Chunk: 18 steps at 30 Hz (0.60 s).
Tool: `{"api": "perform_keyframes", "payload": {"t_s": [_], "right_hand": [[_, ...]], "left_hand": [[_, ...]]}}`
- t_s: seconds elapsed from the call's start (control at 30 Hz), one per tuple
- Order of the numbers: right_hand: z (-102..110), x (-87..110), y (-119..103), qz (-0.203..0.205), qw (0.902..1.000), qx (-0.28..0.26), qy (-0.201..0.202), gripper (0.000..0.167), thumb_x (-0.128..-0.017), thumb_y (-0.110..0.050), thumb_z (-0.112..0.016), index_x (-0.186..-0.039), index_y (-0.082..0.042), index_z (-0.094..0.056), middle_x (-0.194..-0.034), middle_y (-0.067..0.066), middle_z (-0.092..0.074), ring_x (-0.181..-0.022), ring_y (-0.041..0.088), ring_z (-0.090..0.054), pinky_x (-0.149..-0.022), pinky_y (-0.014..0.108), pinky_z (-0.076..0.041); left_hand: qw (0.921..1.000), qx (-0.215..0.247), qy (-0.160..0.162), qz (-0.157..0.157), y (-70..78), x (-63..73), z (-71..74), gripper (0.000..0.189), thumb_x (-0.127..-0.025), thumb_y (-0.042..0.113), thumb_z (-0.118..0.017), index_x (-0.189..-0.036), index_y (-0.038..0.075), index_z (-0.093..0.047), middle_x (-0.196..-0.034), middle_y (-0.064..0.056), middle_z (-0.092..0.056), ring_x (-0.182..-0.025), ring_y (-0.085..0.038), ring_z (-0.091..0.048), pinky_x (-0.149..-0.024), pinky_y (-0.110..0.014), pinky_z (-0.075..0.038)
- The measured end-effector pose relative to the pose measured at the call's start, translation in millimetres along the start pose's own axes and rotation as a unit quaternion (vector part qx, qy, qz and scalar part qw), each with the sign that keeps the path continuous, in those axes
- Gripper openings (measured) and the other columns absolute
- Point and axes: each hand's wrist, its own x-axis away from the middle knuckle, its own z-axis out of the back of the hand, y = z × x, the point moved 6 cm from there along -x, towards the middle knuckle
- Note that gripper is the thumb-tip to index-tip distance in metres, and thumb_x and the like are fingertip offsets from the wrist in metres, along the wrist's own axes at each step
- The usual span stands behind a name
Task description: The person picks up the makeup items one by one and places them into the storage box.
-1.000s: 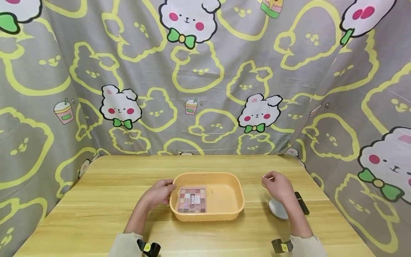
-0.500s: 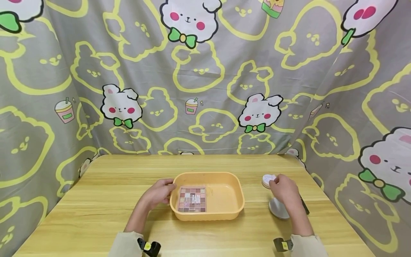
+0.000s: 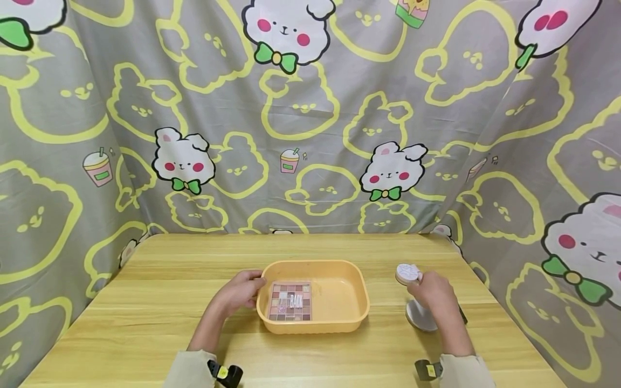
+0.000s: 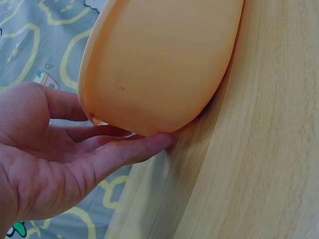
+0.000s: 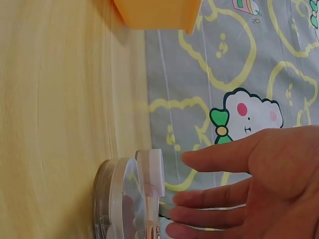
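Note:
My left hand (image 3: 242, 291) grips the left end of a yellow-orange plastic tub (image 3: 335, 326) at its rim. The left wrist view shows fingers against the outside of the tub (image 4: 164, 69). Lying in the tub's left half is a square eyeshadow palette (image 3: 290, 302) marked "BACK". My right hand (image 3: 434, 291) is just right of a small round white-topped case (image 3: 406, 272). From the right wrist, that hand (image 5: 259, 189) has its fingers extended and holds nothing; the white-topped case (image 5: 155, 172) stands apart from the fingertips, behind a round mirror compact (image 5: 122, 204).
The compact (image 3: 419, 316) sits on the wooden table (image 3: 233, 355) below my right hand. A black item (image 3: 463, 313) is mostly hidden behind the right hand. Patterned grey cloth (image 3: 310, 188) hangs round the back and sides.
My right hand held the small round case a second ago; it has let go and drawn right, leaving the case on the table. The left hand and tub stay put.

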Motion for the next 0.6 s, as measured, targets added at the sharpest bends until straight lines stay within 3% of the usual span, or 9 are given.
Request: {"api": "perform_keyframes", "payload": {"t_s": [0.2,0.6], "right_hand": [[-5.0,2.6,0.7,-0.012,0.9985,0.026,-0.046,0.053,-0.085,-0.024,-0.074,-0.106,0.023,-0.059,-0.092,0.033,-0.064,-0.080,0.036,-0.062,-0.068,0.048,-0.056],[-9.6,5.9,0.2,-0.017,0.9955,0.054,-0.076,0.062,-0.079,-0.025,-0.080,-0.109,0.025,-0.058,-0.094,0.031,-0.062,-0.080,0.035,-0.060,-0.069,0.045,-0.055]], "left_hand": [[1.0000,0.000,0.006,0.000,0.2,-0.3,-0.3,0.047,-0.107,0.013,-0.040,-0.148,-0.010,-0.041,-0.130,-0.026,-0.062,-0.115,-0.034,-0.064,-0.083,-0.046,-0.061],[1.0000,-0.001,0.010,0.002,-1.3,-1.7,-0.4,0.046,-0.107,0.013,-0.041,-0.147,-0.010,-0.042,-0.129,-0.026,-0.063,-0.113,-0.033,-0.065,-0.083,-0.046,-0.061]]}}
